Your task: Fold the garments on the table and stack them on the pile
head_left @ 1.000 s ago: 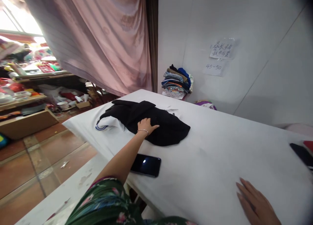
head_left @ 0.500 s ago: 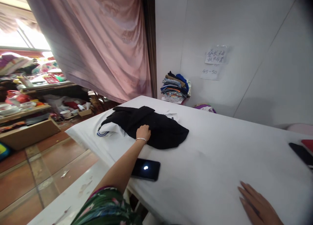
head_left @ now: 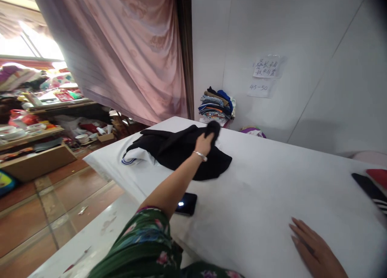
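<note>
A black garment (head_left: 178,149) lies bunched on the white table (head_left: 256,197). My left hand (head_left: 204,144) is closed on a fold at its far right part and holds that bit raised. Under the black cloth, a white garment with blue-striped edging (head_left: 139,155) sticks out at the left. On the table's right side my right hand (head_left: 314,245) rests with fingers stretched out, holding nothing. A dark phone (head_left: 188,204) lies near the front edge, partly hidden by my left forearm.
A stack of folded clothes (head_left: 215,104) stands by the wall behind the table. Red and black cloth (head_left: 370,185) lies at the right edge. A pink curtain (head_left: 130,52) hangs at the back left. Shelves of goods (head_left: 30,129) stand further left.
My left hand has moved from the near middle of the black garment to its far right part, lifting a fold there. My right hand stays nearly where it was.
</note>
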The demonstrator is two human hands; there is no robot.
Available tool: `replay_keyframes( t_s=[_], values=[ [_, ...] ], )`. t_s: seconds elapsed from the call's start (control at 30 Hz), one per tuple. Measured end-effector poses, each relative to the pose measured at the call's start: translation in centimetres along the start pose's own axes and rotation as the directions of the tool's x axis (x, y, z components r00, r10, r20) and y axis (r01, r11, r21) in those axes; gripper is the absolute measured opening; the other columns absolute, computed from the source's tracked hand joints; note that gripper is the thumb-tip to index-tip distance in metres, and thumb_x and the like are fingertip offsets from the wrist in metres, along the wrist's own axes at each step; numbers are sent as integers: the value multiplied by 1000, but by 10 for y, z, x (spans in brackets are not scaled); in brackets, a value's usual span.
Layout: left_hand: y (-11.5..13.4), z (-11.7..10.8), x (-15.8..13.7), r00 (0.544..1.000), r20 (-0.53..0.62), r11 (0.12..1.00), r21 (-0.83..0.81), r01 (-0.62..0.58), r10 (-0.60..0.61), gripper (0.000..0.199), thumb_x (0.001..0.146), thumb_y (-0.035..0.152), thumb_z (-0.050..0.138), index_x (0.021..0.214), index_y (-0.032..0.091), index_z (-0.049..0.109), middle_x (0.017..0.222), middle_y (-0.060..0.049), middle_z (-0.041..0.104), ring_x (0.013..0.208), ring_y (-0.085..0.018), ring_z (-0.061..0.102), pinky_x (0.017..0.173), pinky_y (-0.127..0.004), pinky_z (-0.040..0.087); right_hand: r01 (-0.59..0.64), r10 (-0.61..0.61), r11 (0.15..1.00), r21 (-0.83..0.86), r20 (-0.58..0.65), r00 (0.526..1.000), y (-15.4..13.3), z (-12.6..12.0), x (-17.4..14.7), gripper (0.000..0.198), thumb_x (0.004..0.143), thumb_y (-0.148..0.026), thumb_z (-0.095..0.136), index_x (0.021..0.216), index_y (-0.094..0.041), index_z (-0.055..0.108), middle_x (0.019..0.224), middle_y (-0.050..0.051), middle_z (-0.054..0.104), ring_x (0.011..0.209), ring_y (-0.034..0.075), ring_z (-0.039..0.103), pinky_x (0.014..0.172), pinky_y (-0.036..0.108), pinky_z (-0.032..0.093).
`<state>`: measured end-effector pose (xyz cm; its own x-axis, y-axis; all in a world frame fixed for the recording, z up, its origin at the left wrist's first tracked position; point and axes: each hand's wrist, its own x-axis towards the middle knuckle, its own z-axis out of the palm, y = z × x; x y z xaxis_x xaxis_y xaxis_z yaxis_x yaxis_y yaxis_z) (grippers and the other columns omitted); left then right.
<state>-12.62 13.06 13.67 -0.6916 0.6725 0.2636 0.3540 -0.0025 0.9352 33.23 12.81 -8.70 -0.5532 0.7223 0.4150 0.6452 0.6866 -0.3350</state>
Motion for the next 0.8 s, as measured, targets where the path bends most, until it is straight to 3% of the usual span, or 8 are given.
replay_keyframes(
  t_s=[0.13, 0.23, 0.37, 0.5, 0.6, 0.7, 0.73, 0.8],
  values=[
    [6, 77, -37, 984, 179, 998, -62, 7, 4, 28, 81, 39, 57, 88, 15, 68, 78, -5, 69, 74, -16, 61, 67, -26, 47, -8, 9, 999, 32, -18, 1000, -2, -1, 1, 38, 83, -46, 50, 115, -32, 67, 130, 1, 59, 119, 31, 55, 96, 46, 52],
    [-5, 105, -61, 970, 239, 998, -46, 48, -36, 26, 82, 38, 55, 90, 16, 67, 81, -6, 69, 75, -17, 62, 68, -27, 47, -30, 31, 998, 60, -21, 999, -2, -3, 0, 37, 83, -46, 50, 114, -34, 67, 130, 0, 59, 118, 32, 56, 98, 48, 50],
    [-26, 107, -91, 952, 292, 996, 46, 80, -90, 24, 78, 41, 60, 81, 18, 67, 79, -6, 69, 78, -21, 63, 72, -31, 48, -69, 68, 994, 88, 11, 998, 0, -3, -3, 39, 82, -48, 51, 116, -36, 66, 132, -1, 57, 121, 31, 53, 99, 48, 48],
    [-47, 95, -122, 910, 393, 951, 310, 7, -134, 22, 74, 41, 64, 84, 21, 66, 85, -5, 69, 85, -22, 64, 77, -32, 48, -121, 116, 987, 104, 51, 992, 3, 0, -4, 41, 84, -49, 49, 117, -32, 66, 135, 1, 55, 125, 30, 50, 103, 47, 45],
    [-56, 90, -141, 815, 559, 911, 399, -103, -153, 27, 71, 43, 67, 88, 22, 66, 89, -4, 69, 87, -22, 64, 78, -32, 48, -110, 104, 989, 100, 65, 992, 2, -1, -2, 42, 84, -48, 49, 116, -28, 67, 134, 3, 56, 125, 31, 49, 104, 48, 43],
    [-56, 89, -151, 661, 741, 954, 270, -131, -119, 33, 73, 47, 65, 97, 24, 66, 91, -1, 70, 83, -17, 64, 76, -28, 49, -108, 102, 989, 106, 60, 993, -3, -6, 0, 40, 85, -45, 50, 115, -26, 68, 132, 4, 57, 124, 31, 50, 103, 48, 44],
    [-54, 89, -151, 628, 773, 969, 213, -125, -89, 34, 75, 47, 64, 99, 23, 66, 91, 0, 70, 82, -16, 64, 75, -27, 49, -113, 106, 987, 111, 63, 992, -6, -8, 1, 40, 85, -44, 50, 115, -26, 68, 132, 4, 58, 124, 31, 51, 103, 49, 44],
    [-47, 87, -147, 628, 778, 979, 123, -162, 6, 32, 77, 45, 62, 98, 21, 66, 90, -1, 69, 80, -14, 64, 72, -25, 49, -131, 124, 984, 123, 65, 990, -12, -14, 2, 40, 85, -44, 49, 115, -25, 68, 131, 4, 58, 124, 31, 51, 103, 50, 43]
  ],
)
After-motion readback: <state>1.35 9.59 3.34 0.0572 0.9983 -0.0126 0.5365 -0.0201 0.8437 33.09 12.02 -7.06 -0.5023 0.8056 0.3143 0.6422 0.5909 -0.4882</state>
